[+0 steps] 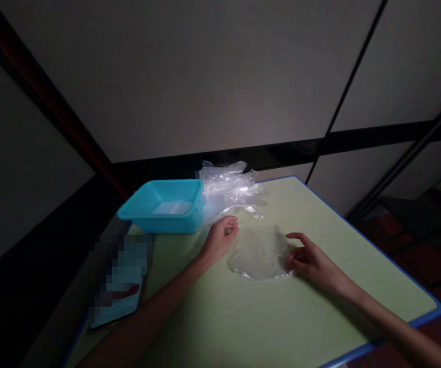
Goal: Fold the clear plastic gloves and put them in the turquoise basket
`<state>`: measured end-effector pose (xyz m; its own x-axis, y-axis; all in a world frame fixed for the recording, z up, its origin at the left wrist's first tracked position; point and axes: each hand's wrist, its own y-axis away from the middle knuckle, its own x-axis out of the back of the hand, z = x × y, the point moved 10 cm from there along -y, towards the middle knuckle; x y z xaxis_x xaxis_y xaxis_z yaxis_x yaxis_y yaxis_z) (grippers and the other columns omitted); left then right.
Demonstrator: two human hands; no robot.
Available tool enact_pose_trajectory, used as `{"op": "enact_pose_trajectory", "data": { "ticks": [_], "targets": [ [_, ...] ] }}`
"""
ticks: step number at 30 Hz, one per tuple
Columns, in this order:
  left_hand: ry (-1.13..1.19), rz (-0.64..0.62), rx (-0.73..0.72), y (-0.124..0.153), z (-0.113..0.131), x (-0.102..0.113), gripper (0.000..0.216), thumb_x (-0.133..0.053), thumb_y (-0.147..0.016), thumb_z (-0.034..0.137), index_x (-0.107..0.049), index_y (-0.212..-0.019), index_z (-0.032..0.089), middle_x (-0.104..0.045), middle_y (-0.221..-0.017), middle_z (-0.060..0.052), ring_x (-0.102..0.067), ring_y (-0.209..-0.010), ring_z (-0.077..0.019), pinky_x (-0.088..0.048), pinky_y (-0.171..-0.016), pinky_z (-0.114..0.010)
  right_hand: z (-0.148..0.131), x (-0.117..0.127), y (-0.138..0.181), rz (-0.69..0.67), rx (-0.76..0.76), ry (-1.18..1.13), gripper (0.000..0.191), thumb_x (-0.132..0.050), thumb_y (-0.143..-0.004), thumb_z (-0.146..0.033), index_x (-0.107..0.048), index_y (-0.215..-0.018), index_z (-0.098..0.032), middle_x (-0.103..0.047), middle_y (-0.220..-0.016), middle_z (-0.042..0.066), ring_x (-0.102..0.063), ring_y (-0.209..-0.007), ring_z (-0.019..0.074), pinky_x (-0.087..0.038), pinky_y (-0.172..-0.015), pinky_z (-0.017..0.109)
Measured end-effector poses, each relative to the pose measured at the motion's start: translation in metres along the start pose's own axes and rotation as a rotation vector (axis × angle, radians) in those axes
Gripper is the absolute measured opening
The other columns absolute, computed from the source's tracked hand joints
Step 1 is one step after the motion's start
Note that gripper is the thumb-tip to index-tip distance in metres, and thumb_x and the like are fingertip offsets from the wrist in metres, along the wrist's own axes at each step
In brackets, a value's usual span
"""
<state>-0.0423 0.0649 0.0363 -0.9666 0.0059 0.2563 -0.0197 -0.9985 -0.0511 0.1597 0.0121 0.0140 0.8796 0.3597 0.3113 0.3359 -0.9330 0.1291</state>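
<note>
Behind left hand (218,240), tub (144,213) holds pale liquid (173,207)

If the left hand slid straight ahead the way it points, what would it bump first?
Most likely the left hand would meet the crumpled clear plastic beside the blue tub; depth is unclear.

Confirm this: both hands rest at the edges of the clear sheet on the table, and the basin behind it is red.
The head view shows the basin is turquoise, not red. The left hand and right hand do rest at the edges of the clear sheet.
</note>
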Motion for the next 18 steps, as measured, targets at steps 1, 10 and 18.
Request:
{"op": "enact_pose_trajectory", "data": {
  "ticks": [1,10,18],
  "targets": [
    [-0.012,0.042,-0.015,0.007,0.001,0.008,0.017,-0.055,-0.066,0.016,-0.055,-0.083,0.016,-0.059,-0.083,-0.002,-0.057,-0.077,-0.0133,-0.044,-0.061,-0.020,-0.001,0.000,0.000,0.015,0.023,0.009,0.045,-0.049,-0.072,-0.029,-0.028,-0.109,-0.017,-0.057,-0.064,-0.002,-0.057,-0.056,0.0157,-0.040,-0.046,0.025],
    [-0.025,-0.034,0.081,0.078,-0.012,0.011,0.025,-0.058,-0.064,0.020,-0.052,-0.088,0.015,-0.061,-0.064,0.001,-0.057,-0.061,-0.0132,-0.039,-0.054,-0.022,-0.012,0.006,0.005,0.170,0.123,0.173,0.039,-0.046,-0.076,-0.026,-0.032,-0.111,-0.017,-0.058,-0.068,0.001,-0.058,-0.056,0.0164,-0.044,-0.050,0.027],
    [-0.004,0.074,0.083,0.082,-0.012,0.003,0.034,-0.061,-0.058,0.015,-0.050,-0.089,0.016,-0.057,-0.060,0.005,-0.050,-0.053,-0.0102,-0.035,-0.052,-0.021,-0.013,0.012,0.014,0.286,0.126,0.210,0.025,-0.048,-0.075,-0.026,-0.042,-0.097,-0.017,-0.060,-0.068,0.003,-0.057,-0.056,0.0163,-0.044,-0.050,0.026]
  ]
}}
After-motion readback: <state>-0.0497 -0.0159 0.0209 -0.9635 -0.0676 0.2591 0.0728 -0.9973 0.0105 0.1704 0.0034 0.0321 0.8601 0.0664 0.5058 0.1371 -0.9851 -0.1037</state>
